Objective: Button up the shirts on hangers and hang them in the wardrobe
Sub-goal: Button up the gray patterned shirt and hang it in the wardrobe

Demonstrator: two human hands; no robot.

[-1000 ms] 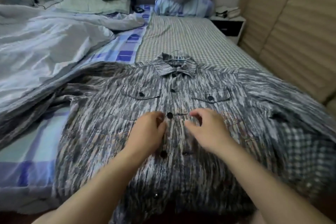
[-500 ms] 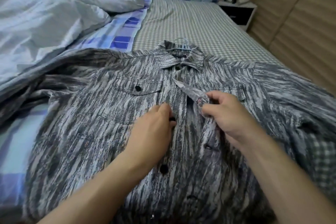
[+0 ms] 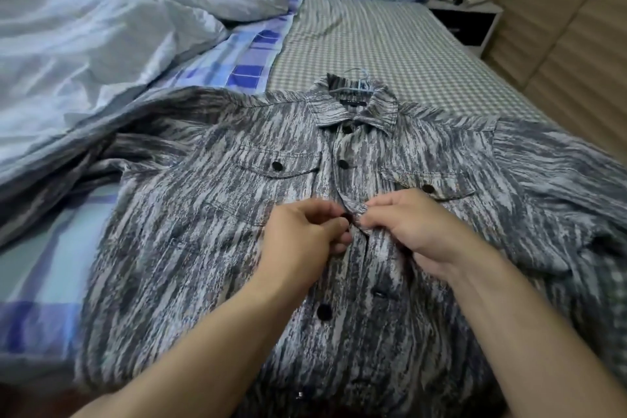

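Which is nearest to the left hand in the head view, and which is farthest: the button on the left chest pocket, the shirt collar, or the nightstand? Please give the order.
Counting from the left hand:
1. Pocket button, just above the hand and slightly to its left, on the shirt.
2. Shirt collar, higher up the shirt, right of the pocket button.
3. Nightstand, far back on the right, beside the bed.

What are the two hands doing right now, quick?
Left hand: fingers curled, pinching a dark button on the shirt.
Right hand: pinching the shirt's front edge beside that button.
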